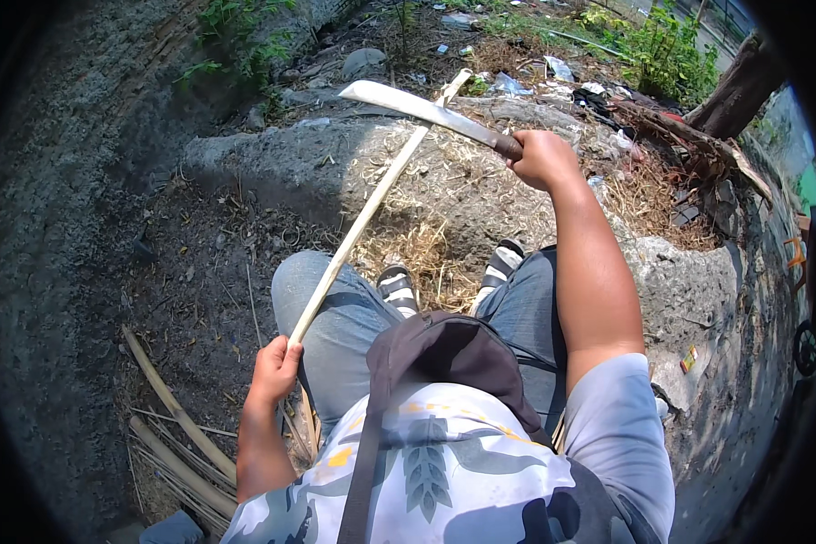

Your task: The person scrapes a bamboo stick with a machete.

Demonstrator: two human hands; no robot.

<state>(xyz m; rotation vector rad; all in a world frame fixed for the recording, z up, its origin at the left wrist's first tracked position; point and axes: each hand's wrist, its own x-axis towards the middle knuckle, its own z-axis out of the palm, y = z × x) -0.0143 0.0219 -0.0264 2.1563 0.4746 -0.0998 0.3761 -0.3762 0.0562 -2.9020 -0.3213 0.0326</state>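
My left hand (273,370) is closed round the near end of a long pale stick (369,213), which slants up and away over my left knee. In my right hand (546,160) is the dark handle of a machete (414,105), its curved blade pointing to the left. The blade lies across the stick close to its far end and seems to touch it. Past the blade, a short length of the stick sticks out, its tip looking lighter and split.
Pale shavings (417,258) litter the ground around my sandalled feet. Several long peeled stalks (186,467) lie at my lower left. A rough wall (63,272) rises on the left. Litter and a tree trunk (739,86) are at the far right. A dark bag (449,363) rests on my lap.
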